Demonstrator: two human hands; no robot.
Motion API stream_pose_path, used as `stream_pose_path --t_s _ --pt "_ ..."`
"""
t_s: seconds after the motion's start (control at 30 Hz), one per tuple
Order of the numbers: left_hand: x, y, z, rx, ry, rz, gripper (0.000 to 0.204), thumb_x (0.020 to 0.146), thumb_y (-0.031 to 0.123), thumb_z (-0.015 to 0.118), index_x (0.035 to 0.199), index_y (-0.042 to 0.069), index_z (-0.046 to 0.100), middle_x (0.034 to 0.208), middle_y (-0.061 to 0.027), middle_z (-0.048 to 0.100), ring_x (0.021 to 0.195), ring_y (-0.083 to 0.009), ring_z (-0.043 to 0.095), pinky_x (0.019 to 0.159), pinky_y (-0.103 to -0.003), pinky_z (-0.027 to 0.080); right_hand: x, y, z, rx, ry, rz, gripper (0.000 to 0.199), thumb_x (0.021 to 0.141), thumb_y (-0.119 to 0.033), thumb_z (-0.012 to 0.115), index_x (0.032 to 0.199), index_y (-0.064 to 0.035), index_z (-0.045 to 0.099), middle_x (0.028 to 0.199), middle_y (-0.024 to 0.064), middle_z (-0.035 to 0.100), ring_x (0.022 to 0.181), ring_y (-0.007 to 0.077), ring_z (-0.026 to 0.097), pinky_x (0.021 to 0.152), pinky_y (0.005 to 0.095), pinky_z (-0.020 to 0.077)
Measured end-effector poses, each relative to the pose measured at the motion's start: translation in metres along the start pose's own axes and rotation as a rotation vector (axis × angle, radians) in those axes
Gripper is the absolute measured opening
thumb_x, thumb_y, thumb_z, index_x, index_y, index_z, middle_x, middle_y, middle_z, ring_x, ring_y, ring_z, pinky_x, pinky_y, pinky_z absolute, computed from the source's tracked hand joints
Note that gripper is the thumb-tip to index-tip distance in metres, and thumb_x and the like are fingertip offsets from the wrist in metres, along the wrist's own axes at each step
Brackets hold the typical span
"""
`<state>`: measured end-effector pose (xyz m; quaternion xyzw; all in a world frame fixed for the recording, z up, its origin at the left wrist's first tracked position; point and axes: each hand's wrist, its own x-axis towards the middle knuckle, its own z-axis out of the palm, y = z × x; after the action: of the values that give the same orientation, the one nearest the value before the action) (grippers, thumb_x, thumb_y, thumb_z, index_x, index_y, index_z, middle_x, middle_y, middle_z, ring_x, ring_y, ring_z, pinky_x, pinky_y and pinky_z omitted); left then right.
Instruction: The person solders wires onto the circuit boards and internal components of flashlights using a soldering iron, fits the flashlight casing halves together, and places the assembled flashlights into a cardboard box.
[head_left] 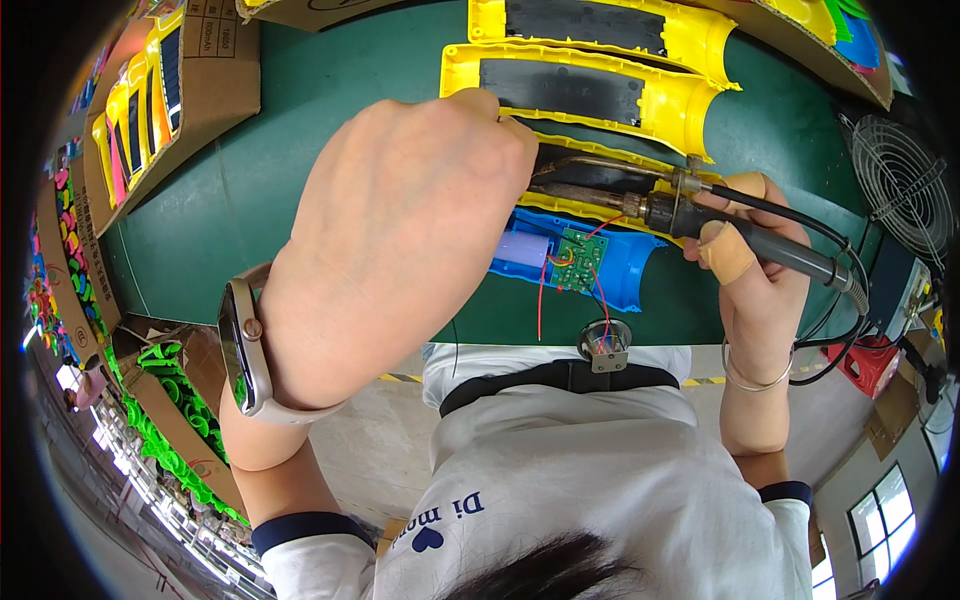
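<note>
My right hand [752,285] grips a soldering iron [770,232] with a thin metal feed tube clamped alongside. The iron's shaft points left across a yellow plastic shell [580,150] with a dark inset; its tip is hidden behind my left hand. My left hand [425,190] is closed over that shell's left end, its fingertips and whatever they hold out of sight. Just nearer lies a blue shell [628,272], carrying a purple cylindrical battery [526,248] and a green circuit board [582,258] with red and black wires. A round lamp head [606,338] sits at the table edge.
Two more yellow shells [660,105] lie farther back on the green table [300,60]. Cardboard boxes [225,80] of coloured parts stand at the left. On the right are a wire-guarded fan [905,180], a grey box-shaped unit [895,285] and trailing black cables.
</note>
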<state>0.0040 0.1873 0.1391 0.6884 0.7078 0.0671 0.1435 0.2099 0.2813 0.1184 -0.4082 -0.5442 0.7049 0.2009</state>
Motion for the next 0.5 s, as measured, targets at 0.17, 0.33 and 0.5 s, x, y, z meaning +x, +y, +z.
stream_pose_path --t_s 0.17,0.33,0.5 --pt "-0.0003 0.0029 -0.0004 0.023 -0.003 -0.039 0.001 0.07 0.003 0.054 0.069 0.003 0.053 0.068 -0.0091 0.051 0.061 -0.0285 0.053 0.053 -0.037 0.043 0.0017 -0.0026 0.0031 -0.021 -0.025 0.021 0.023 0.07 0.001 0.064 0.092 0.0037 0.056 0.085 0.005 0.06 0.075 0.0063 0.054 0.068 0.0168 0.0433" --pt "-0.0009 0.0014 0.0007 -0.007 0.029 -0.012 0.001 0.069 0.003 0.054 0.07 0.004 0.054 0.069 -0.0095 0.051 0.062 -0.0285 0.053 0.053 -0.037 0.043 0.0035 -0.0036 0.0054 -0.058 -0.032 0.053 0.022 0.07 0.0 0.064 0.09 0.0031 0.058 0.084 0.004 0.06 0.076 0.0067 0.054 0.068 0.0173 0.0434" --pt "0.0002 0.0045 -0.0029 0.016 -0.024 -0.033 0.0 0.069 0.003 0.054 0.07 0.004 0.054 0.07 -0.0097 0.051 0.062 -0.0285 0.053 0.053 -0.037 0.043 0.0049 -0.0021 0.005 -0.039 -0.05 0.053 0.021 0.07 0.0 0.064 0.09 0.003 0.06 0.085 0.0031 0.058 0.077 0.0074 0.054 0.069 0.0177 0.0429"
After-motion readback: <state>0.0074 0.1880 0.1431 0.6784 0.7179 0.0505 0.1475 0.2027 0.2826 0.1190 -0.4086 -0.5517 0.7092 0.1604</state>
